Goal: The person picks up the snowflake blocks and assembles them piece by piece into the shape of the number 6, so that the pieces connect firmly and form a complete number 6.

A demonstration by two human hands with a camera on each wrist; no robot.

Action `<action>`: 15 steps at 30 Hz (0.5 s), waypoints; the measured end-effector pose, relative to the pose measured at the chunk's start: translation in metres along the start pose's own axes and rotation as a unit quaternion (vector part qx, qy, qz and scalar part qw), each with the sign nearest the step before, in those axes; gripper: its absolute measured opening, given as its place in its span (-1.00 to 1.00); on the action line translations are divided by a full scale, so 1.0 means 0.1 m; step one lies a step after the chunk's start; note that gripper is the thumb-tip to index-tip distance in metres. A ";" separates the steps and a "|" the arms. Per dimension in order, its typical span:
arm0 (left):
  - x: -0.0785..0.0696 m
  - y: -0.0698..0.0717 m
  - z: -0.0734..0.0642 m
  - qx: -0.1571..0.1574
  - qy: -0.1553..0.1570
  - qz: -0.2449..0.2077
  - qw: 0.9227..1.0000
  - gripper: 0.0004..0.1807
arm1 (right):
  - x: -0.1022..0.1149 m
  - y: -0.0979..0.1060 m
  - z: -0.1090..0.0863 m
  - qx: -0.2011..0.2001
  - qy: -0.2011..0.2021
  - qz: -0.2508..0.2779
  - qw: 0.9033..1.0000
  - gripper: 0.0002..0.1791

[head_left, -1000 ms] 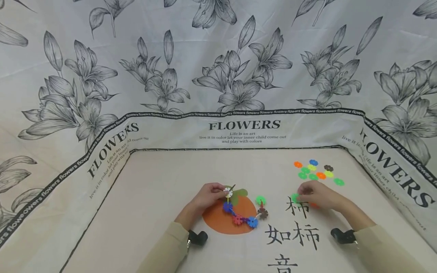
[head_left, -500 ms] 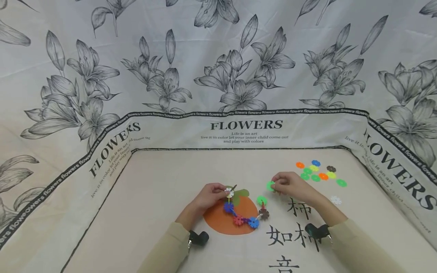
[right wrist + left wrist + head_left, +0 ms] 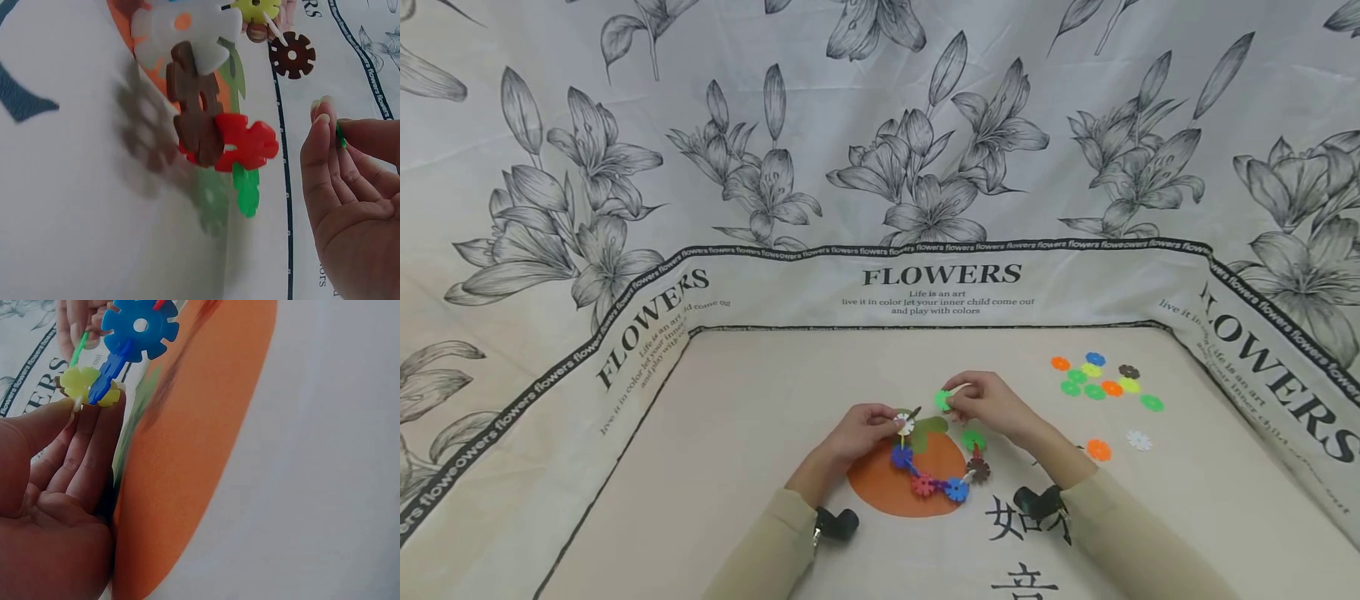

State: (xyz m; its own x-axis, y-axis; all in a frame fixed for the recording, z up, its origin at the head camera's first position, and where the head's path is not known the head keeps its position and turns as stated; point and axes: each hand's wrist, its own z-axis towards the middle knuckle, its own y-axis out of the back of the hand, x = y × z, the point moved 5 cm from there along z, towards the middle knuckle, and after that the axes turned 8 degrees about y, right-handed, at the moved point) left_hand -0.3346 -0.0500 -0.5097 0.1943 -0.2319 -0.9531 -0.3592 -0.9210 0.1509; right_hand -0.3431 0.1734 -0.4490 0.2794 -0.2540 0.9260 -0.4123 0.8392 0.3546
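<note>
My left hand [image 3: 856,435] pinches one end of a chain of slotted plastic snowflake discs at a white disc [image 3: 903,424]. The chain curves through a blue disc [image 3: 957,489] and a brown disc [image 3: 978,470] to a green disc [image 3: 973,440] at its right end. Thumb and fingertips of my right hand [image 3: 992,407] pinch a separate green disc [image 3: 943,401], held above and between the two chain ends, touching neither. In the left wrist view a yellow disc [image 3: 81,381] sits at my left fingertips. The right wrist view shows the held green disc [image 3: 340,135] edge-on.
Several loose discs, among them a blue one [image 3: 1095,359] and a brown one [image 3: 1128,372], lie at the back right. An orange disc [image 3: 1099,450] and a white disc [image 3: 1138,440] lie nearer. A printed orange fruit [image 3: 880,496] lies under the chain. Patterned fabric walls [image 3: 936,287] surround the table.
My right hand has carried the green disc leftward from the table's right side to beside the chain, uncovering the loose orange and white discs. My left hand and the chain barely moved.
</note>
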 end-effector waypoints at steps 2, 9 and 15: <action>0.00 0.00 0.00 0.000 0.000 0.002 1.000 -0.77 | 0.01 -0.05 0.03 0.001 -0.002 0.011 1.000 -0.66; -0.02 0.00 -0.02 0.000 -0.003 0.007 1.000 -0.74 | -0.04 -0.16 0.07 -0.008 -0.008 0.030 0.999 -0.67; -0.04 0.00 -0.03 0.000 -0.004 0.002 1.000 -0.74 | -0.09 -0.20 0.10 -0.010 -0.005 0.034 0.999 -0.67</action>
State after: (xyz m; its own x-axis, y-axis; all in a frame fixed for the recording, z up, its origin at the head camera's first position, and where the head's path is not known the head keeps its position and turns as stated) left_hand -0.3325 -0.0498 -0.5055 0.1853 -0.2331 -0.9546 -0.3594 -0.9203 0.1549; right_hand -0.3461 0.1543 -0.4631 0.2428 -0.2002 0.9492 -0.4134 0.8638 0.2879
